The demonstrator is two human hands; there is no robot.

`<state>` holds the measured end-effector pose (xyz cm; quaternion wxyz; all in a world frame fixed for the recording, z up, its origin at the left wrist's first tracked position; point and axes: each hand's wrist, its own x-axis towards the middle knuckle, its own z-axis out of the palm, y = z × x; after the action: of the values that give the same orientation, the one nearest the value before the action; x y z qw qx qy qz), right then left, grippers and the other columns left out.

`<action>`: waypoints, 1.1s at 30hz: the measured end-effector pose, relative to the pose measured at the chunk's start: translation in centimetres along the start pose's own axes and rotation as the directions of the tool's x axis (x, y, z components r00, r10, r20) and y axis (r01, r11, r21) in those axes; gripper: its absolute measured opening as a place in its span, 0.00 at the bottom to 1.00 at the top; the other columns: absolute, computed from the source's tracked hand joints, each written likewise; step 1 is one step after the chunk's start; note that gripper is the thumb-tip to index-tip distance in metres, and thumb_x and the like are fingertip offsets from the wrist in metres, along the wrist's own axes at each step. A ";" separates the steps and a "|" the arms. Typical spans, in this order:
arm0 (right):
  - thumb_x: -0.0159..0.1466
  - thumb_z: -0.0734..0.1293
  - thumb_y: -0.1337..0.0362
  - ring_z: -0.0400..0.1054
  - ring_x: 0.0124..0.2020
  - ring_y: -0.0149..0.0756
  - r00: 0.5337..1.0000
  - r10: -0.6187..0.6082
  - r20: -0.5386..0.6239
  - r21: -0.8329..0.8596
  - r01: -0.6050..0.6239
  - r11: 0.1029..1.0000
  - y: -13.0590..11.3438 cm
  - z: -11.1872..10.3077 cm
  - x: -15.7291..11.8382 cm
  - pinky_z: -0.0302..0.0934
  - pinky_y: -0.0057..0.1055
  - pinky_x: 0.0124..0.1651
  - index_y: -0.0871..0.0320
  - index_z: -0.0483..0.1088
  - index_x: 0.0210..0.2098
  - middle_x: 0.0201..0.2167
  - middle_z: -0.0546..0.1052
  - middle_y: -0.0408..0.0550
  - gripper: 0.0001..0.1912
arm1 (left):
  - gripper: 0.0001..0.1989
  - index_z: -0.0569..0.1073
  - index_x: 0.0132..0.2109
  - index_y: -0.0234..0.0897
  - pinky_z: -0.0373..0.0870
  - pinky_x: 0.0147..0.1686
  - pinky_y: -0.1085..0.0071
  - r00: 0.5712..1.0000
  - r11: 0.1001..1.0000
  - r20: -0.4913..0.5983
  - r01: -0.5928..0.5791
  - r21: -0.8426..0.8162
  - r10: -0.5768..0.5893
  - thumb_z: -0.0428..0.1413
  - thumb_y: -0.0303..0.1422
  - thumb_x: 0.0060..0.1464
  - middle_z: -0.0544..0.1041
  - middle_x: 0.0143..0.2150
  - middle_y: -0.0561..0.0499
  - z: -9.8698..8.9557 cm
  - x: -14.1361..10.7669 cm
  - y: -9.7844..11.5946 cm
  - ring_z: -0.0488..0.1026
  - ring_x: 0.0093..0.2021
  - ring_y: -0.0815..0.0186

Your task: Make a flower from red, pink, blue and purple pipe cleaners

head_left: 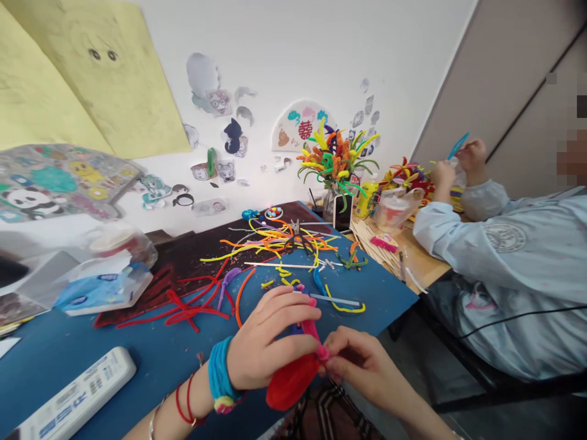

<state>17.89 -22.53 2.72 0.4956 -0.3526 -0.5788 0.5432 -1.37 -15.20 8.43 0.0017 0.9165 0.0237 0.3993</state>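
Note:
My left hand [275,333] is wrapped round a fuzzy pipe cleaner piece [293,382], whose red rounded part hangs below my fingers. A pink stem of it runs up between the fingers. At the stem's lower end, my right hand [362,363] pinches the pink tip with thumb and forefinger, touching the red part. The inside of the left palm is hidden. Just beyond my hands lie a blue-and-yellow pipe cleaner [342,305], a grey pen-like stick [339,299] and short yellow bits [287,281]. Red pipe cleaners [183,315] and a purple one [227,284] are to the left.
Pliers [296,231] lie on a heap of yellow and orange pipe cleaners [257,247]. Behind stand a vase of pipe cleaner flowers [332,162] and a phone [342,212]. Tissues [107,284] and a white box [80,394] are at left; a co-worker's sleeve [486,238] is right.

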 end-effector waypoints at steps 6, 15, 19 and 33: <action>0.62 0.66 0.68 0.60 0.17 0.22 0.969 -0.172 -0.177 -0.002 0.174 0.985 1.3 1.4 -0.7 0.55 0.18 0.20 0.52 0.77 0.33 0.22 0.73 0.41 0.08 | 0.03 0.71 0.38 0.31 0.71 0.35 0.66 0.998 0.997 -0.058 -0.031 -0.070 0.027 0.52 0.25 0.57 0.73 0.31 0.47 -0.1 0.0 0.5 0.70 0.33 0.65; 0.62 0.64 0.70 0.65 0.22 0.26 0.913 -0.235 -0.332 -0.157 0.192 0.969 1.9 3.0 -1.4 0.60 0.18 0.24 0.46 0.76 0.40 0.23 0.73 0.40 0.14 | 0.04 0.69 0.40 0.31 0.69 0.27 0.71 1.000 0.990 0.013 -0.021 -0.139 0.023 0.51 0.25 0.58 0.76 0.29 0.46 -0.2 0.2 1.0 0.72 0.28 0.66; 0.61 0.63 0.73 0.67 0.23 0.26 0.878 -0.368 -0.305 -0.299 0.278 0.913 1.3 3.1 -1.4 0.62 0.19 0.26 0.46 0.75 0.42 0.25 0.75 0.40 0.17 | 0.06 0.70 0.43 0.30 0.64 0.23 0.71 0.998 0.993 0.057 -0.008 -0.119 0.015 0.52 0.25 0.57 0.76 0.28 0.48 -0.2 0.2 0.8 0.70 0.25 0.67; 0.59 0.62 0.78 0.69 0.26 0.28 0.773 -0.541 -0.330 -0.490 0.350 0.798 0.7 3.5 -1.1 0.63 0.21 0.27 0.50 0.74 0.44 0.26 0.76 0.42 0.20 | 0.06 0.67 0.35 0.31 0.72 0.26 0.73 0.998 0.989 0.039 -0.038 -0.139 0.044 0.48 0.22 0.59 0.77 0.27 0.47 -0.3 0.4 1.0 0.74 0.26 0.67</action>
<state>14.78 -24.45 2.10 0.6500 -0.4121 -0.6131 0.1782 -1.27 -16.22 8.94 0.0576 0.9227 -0.0231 0.3805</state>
